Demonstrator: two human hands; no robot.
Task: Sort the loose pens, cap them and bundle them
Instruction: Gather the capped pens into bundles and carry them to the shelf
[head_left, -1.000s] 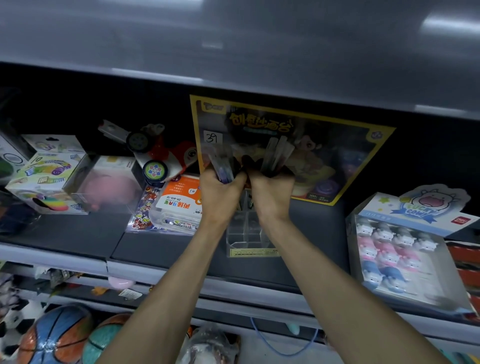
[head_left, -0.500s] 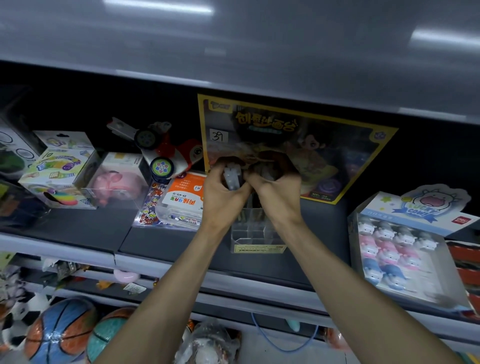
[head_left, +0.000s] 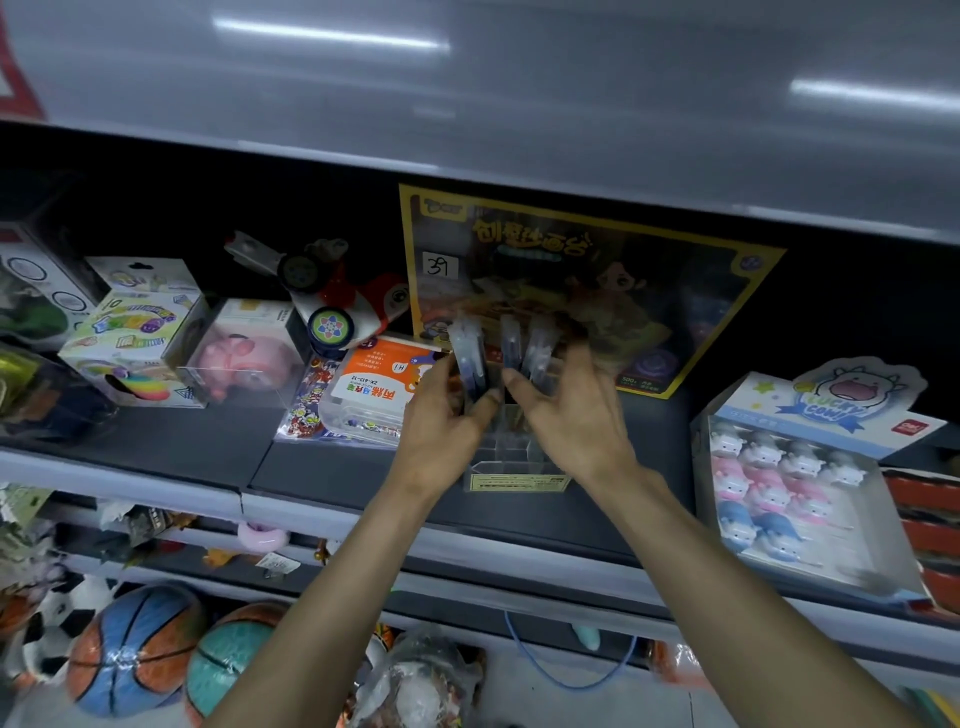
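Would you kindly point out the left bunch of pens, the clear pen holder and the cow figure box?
left bunch of pens (head_left: 469, 358): head view, on the clear barrels.
clear pen holder (head_left: 514, 480): head view, on its front label.
cow figure box (head_left: 826, 410): head view, on its header card.

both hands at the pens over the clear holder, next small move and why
Probably bring the pens in the left hand against the upright pens at the right hand, above the clear holder: two separate groups, not one bundle yet.
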